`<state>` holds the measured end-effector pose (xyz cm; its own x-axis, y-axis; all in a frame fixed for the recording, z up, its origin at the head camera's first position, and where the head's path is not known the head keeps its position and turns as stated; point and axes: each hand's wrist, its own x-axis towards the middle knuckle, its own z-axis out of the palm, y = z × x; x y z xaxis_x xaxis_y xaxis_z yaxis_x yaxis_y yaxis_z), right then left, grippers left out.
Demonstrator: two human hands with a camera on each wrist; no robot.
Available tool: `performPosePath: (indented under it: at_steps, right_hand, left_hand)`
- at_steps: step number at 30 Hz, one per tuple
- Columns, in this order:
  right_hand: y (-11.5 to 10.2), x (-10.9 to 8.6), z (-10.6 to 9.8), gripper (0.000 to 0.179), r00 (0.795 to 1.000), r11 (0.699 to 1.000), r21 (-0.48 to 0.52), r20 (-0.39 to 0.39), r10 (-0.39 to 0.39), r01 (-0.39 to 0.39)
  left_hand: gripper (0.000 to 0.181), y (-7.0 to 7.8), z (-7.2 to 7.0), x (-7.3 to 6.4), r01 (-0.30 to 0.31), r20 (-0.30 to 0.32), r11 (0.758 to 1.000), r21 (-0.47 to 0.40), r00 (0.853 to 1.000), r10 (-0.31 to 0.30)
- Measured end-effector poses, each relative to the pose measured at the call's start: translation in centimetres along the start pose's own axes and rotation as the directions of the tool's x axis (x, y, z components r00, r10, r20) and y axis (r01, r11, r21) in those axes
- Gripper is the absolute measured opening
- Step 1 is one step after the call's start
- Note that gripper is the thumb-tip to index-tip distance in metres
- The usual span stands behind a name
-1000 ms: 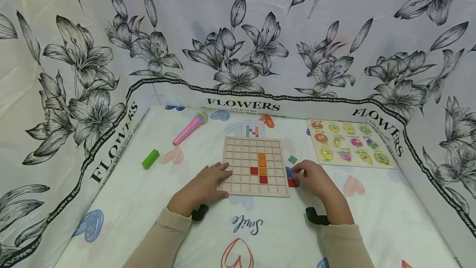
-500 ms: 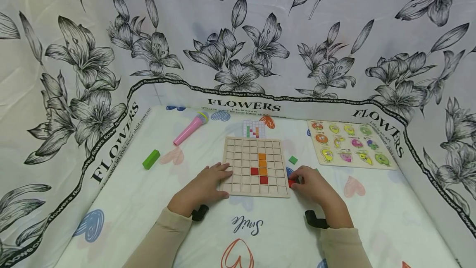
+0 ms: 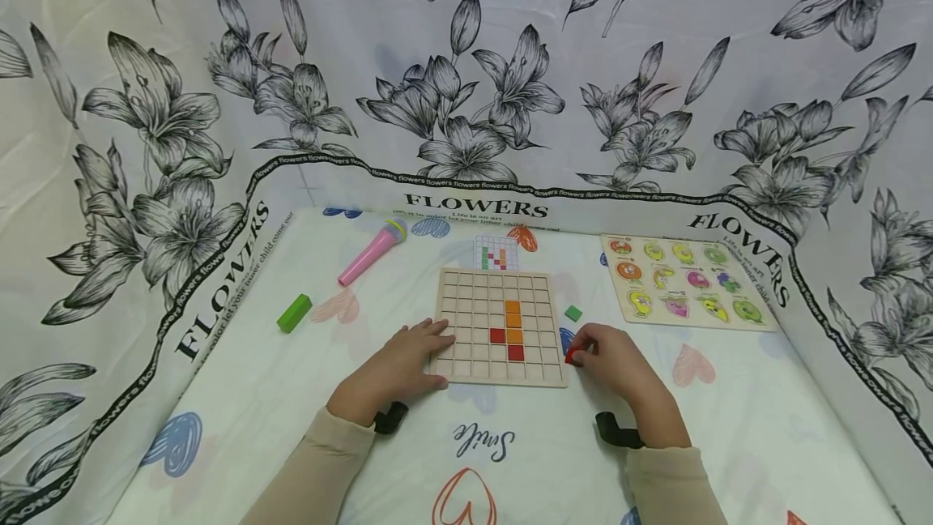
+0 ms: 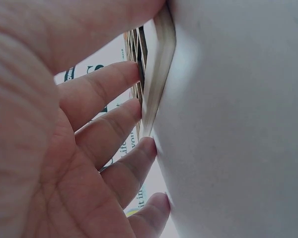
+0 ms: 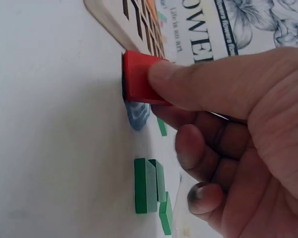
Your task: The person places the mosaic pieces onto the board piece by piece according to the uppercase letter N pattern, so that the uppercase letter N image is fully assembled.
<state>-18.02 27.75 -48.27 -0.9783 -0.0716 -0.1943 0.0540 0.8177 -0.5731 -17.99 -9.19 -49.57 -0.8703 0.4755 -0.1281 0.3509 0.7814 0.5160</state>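
Observation:
A pale wooden grid board (image 3: 466,300) lies flat, with orange tiles (image 3: 513,320) in a column and red tiles (image 3: 516,353) set in its cells. On its left edge rests my left hand (image 3: 399,364), fingers spread; the left wrist view shows fingertips (image 4: 131,106) touching the board's side. Just off the board's right edge, my right hand (image 3: 611,356) pinches a square red tile (image 5: 138,77) between thumb and forefinger. That tile stands tilted at the cloth in the right wrist view. Several green tiles (image 5: 145,186) lie near it, mostly hidden by the hand in the head view.
A small card with a coloured grid pattern (image 3: 496,252) lies behind the board. A pink toy microphone (image 3: 372,253) and a green block (image 3: 295,313) are at left. One green tile (image 3: 573,313) sits right of the board. A fruit puzzle board (image 3: 688,280) lies at far right.
My right hand has moved slightly down and toward the board, its fingers closing on the red tile, which is now tipped up. The left hand and the board have stayed put.

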Motion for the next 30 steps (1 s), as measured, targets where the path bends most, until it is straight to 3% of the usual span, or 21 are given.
performPosePath:
  at_steps: [5,9,18,24,30]
  right_hand:
    - [-1.4,0.8,-0.1,0.006,0.995,0.999,0.032,-0.095,-0.015,0.018]
    - [-4.1,2.3,0.7,0.008,0.989,0.996,0.056,-0.136,-0.064,0.072]
    - [-9.7,6.6,4.4,0.007,0.983,0.981,0.062,-0.023,-0.183,0.185]
    - [-11.3,8.3,5.8,0.004,0.985,0.984,0.028,0.017,-0.174,0.174]
    - [-11.7,8.6,6.2,0.004,0.987,0.988,0.015,0.047,-0.157,0.156]
  left_hand:
    - [0.074,-0.1,-0.1,-0.1,0.002,-0.002,1.000,0.002,1.000,-0.002]
    - [0.073,-0.1,-0.2,-0.2,0.000,-0.007,1.000,0.004,1.000,0.000]
    - [0.072,0.2,-0.3,-0.2,-0.019,-0.001,1.000,-0.018,1.000,0.019]
    - [0.072,0.1,0.0,-0.2,-0.011,-0.002,1.000,0.011,1.000,0.011]
    - [0.073,-0.1,0.0,-0.1,0.003,0.001,1.000,0.021,1.000,-0.003]
